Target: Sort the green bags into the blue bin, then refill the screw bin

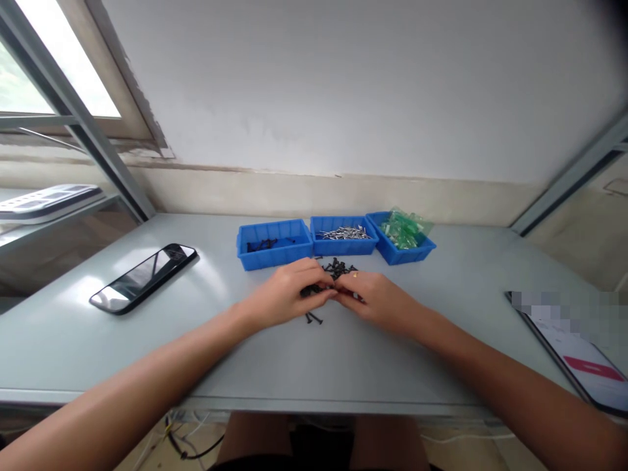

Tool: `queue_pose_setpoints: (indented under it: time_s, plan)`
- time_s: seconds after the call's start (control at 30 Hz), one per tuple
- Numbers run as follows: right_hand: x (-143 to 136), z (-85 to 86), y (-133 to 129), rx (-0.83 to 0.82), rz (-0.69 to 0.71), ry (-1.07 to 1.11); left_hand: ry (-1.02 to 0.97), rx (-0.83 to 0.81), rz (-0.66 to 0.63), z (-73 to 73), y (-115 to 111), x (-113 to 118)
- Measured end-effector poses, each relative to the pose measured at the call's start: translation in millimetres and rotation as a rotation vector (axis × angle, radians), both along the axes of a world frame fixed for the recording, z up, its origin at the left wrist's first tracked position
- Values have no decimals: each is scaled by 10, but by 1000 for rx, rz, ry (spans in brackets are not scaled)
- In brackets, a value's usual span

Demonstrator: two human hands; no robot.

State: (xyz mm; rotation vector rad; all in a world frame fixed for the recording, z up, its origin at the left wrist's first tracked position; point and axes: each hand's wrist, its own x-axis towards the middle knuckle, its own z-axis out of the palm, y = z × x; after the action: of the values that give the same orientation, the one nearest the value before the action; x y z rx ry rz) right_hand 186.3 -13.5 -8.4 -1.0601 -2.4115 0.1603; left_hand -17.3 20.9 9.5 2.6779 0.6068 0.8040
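A pile of black screws [337, 267] lies on the grey table in front of the blue bins. My left hand [294, 292] curls round some black screws at the pile's left side. From the right, my right hand [375, 297] meets it, fingertips pinched together at the pile's near edge; what they hold is too small to tell. Two loose screws [314, 318] lie just below my left fingers. Behind, the left blue bin [275, 255] holds a few black screws, and the middle blue bin [345, 246] holds silver nails or screws.
The right blue bin [407, 254] holds green plastic packets. A black phone-like device [144, 278] lies at the left. At the right edge is a tablet [579, 350] with a lit screen. A wall rises behind the table [324, 379], with metal posts at both sides.
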Motion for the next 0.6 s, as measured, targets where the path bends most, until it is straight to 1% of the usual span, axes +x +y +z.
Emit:
queue_pose_setpoints:
  time_s: [0.1, 0.27, 0.5, 0.6]
  plan:
    - [12, 16, 3, -14, -2, 1, 23, -3, 2, 7, 5, -7]
    - [84, 88, 0, 48, -50, 111, 34, -43, 60, 26, 44, -13]
    - [40, 61, -47, 143, 13, 134, 113, -123, -21, 33, 19, 14]
    - [59, 62, -24, 135, -8, 127, 74, -114, 16, 32, 24, 3]
